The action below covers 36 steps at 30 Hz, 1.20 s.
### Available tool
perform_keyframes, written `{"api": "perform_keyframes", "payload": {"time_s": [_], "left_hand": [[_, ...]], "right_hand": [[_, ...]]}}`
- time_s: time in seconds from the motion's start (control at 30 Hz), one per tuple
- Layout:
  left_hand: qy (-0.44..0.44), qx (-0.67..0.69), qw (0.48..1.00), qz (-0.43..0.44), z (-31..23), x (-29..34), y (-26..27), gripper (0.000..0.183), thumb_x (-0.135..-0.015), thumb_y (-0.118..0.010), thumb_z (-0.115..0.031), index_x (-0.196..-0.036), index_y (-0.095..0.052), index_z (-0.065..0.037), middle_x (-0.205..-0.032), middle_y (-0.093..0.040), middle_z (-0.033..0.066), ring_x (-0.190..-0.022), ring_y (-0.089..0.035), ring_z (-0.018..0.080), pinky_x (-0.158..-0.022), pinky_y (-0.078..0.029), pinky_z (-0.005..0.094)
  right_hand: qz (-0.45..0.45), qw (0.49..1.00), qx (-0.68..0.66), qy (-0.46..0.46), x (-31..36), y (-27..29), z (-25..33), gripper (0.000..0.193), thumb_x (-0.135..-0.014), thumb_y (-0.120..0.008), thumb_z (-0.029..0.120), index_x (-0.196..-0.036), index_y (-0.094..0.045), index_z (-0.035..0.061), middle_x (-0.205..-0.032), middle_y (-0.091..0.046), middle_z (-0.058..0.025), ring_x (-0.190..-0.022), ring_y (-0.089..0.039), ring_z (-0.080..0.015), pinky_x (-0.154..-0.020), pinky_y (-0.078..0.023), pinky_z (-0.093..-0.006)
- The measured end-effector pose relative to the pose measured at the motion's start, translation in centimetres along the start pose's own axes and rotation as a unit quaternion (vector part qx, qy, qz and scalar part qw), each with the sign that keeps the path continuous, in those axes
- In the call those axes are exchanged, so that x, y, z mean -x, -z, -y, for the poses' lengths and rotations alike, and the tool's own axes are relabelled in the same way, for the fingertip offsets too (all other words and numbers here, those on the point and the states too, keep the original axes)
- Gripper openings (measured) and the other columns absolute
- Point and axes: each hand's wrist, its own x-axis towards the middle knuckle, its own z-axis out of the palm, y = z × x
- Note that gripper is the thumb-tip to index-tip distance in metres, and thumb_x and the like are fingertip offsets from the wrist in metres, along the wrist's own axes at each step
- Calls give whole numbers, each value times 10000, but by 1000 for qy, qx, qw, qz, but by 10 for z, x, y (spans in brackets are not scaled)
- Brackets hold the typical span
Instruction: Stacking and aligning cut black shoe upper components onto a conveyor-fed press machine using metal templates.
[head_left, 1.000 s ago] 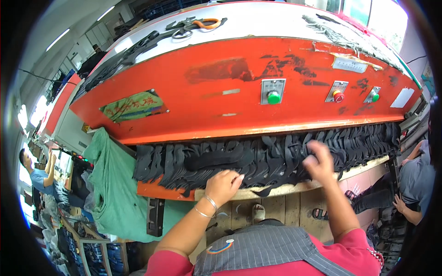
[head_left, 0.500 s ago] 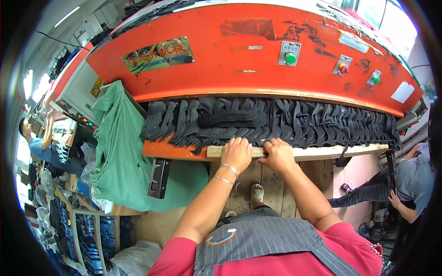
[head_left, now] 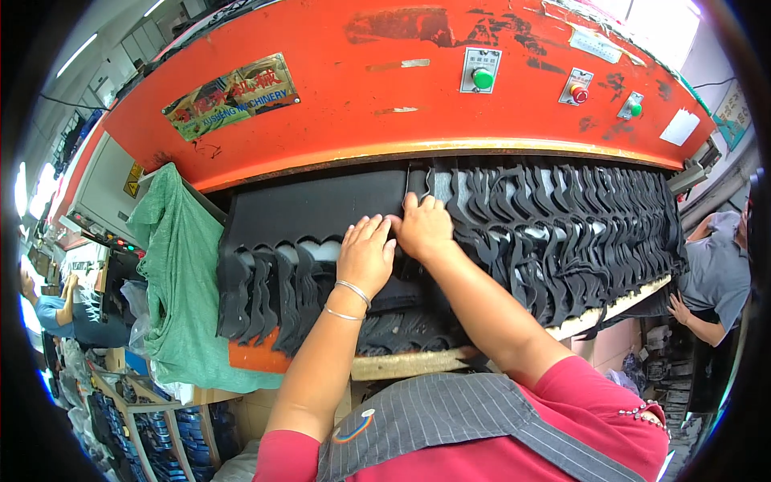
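Observation:
Under the press lies a bed of black sheet material (head_left: 313, 202), smooth at the back left and cut into wavy strips (head_left: 554, 217) to the right and front. My left hand (head_left: 365, 259) rests on it with fingers stretched forward, at the smooth sheet's front right corner. Just right of it, and nearly touching it, is my right hand (head_left: 424, 229). Its fingers curl down beside a narrow dark upright edge at the sheet's right end; what they grip is hidden under them. Pale patches show between the strips.
The orange press housing (head_left: 337, 96) spans the far side, with green (head_left: 482, 78) and red (head_left: 579, 94) push buttons. A pale wooden bar (head_left: 409, 364) runs along the front edge. Green cloth (head_left: 181, 273) hangs at left. One person (head_left: 711, 269) is at right, another (head_left: 56, 309) at far left.
Both hands have moved forward from the wooden bar onto the black material. My view has come closer, and more of the bed shows, including the smooth sheet at the back left.

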Motion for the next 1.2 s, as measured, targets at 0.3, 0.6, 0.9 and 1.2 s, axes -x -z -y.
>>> {"api": "perform_keyframes", "payload": {"time_s": [0.3, 0.6, 0.9, 1.2], "left_hand": [[11, -62, 997, 40, 64, -16, -35, 425, -928, -551, -253, -1351, -533, -221, -1434, -468, 65, -1352, -386, 312, -1114, -294, 493], [-27, 161, 987, 1, 31, -51, -22, 516, -909, -578, -299, -1326, -509, -3, -1384, -477, 191, -1336, -388, 375, -1102, -289, 517], [68, 352, 929, 87, 37, -140, -70, 384, -902, -650, -263, -1135, -557, 27, -1132, -633, 212, -1114, -582, 295, -990, -415, 390], [315, 833, 418, -180, 43, -111, -54, 315, -959, -590, -235, -1115, -467, 9, -1024, -610, 123, -1027, -611, 304, -985, -468, 529]], "right_hand": [[16, 993, -93, -68, -55, 9, -14, 365, -920, -532, 346, -963, -561, -16, -887, -636, -247, -828, -655, -406, -763, -533, -482], [39, 827, -557, -68, 25, 79, -109, 380, -830, -753, 151, -1119, -523, 61, -904, -561, 28, -776, -494, -55, -675, -434, -233], [-58, 792, -604, -70, 42, 37, -100, 368, -854, -731, 143, -1120, -503, 33, -981, -573, -20, -909, -512, -90, -823, -430, -262], [-127, 971, -187, -79, 24, -2, -149, 468, -791, -748, 289, -1099, -516, 24, -967, -586, -176, -872, -588, -341, -767, -480, -399]]}}
